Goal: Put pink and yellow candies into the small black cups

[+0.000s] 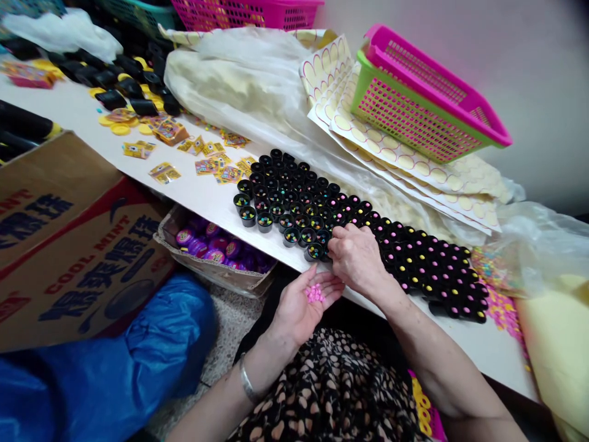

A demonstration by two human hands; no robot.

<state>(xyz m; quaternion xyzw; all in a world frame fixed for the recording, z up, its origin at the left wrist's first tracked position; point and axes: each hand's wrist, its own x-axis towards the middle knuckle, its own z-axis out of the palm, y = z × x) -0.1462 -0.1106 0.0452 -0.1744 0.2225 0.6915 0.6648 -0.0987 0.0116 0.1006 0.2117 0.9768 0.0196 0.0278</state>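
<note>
Palm up at the table's front edge, my left hand cradles a small heap of pink candies. My right hand is closed, knuckles up, over the rows of small black cups; its fingertips and anything in them are hidden. Cups left of it hold multicoloured bits. Many cups to the right show a single pink or yellow piece on top. The two hands are close together, the left one lower and nearer to me.
A pink and green basket rests on sticker sheets behind the cups. Loose pink and yellow pieces lie right. Small yellow packets and black containers lie left. An open carton of purple items stands below the edge.
</note>
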